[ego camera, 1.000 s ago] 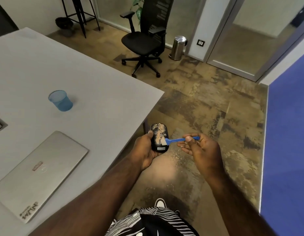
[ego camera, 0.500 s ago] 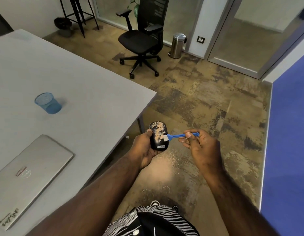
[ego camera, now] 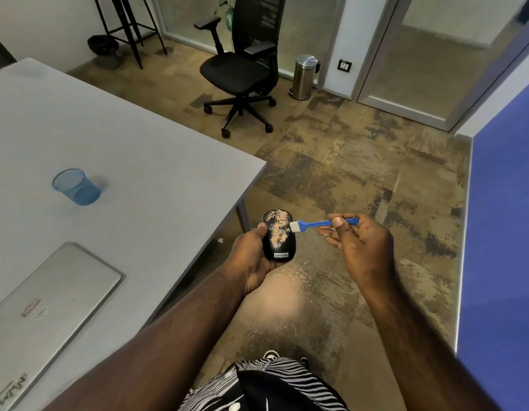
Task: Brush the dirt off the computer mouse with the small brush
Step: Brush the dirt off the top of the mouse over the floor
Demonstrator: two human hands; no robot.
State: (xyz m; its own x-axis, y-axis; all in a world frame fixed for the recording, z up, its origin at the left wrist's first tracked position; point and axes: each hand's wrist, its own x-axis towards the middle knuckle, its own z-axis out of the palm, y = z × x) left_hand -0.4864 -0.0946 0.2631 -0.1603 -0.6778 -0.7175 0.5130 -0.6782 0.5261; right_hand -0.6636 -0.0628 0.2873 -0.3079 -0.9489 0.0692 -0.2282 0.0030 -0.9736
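A black computer mouse [ego camera: 279, 237] streaked with tan dirt is held upright off the table's corner, above the floor, by my left hand [ego camera: 251, 256], which grips it from the left and below. My right hand [ego camera: 359, 241] pinches the handle of a small blue brush [ego camera: 319, 223]. The brush's white bristles touch the mouse's right edge near its top. Tan dust lies scattered on the floor below the mouse.
A grey table [ego camera: 144, 179] fills the left, with a blue mesh cup [ego camera: 76, 186] and a shut silver laptop [ego camera: 46, 312] on it. A black office chair [ego camera: 242, 72] and a steel bin [ego camera: 304, 74] stand further back. A blue wall [ego camera: 506, 232] runs along the right.
The brush head has shifted from the middle of the mouse's dirty top out to its right edge. The camera view has drifted slightly; the mouse stays in my left hand.
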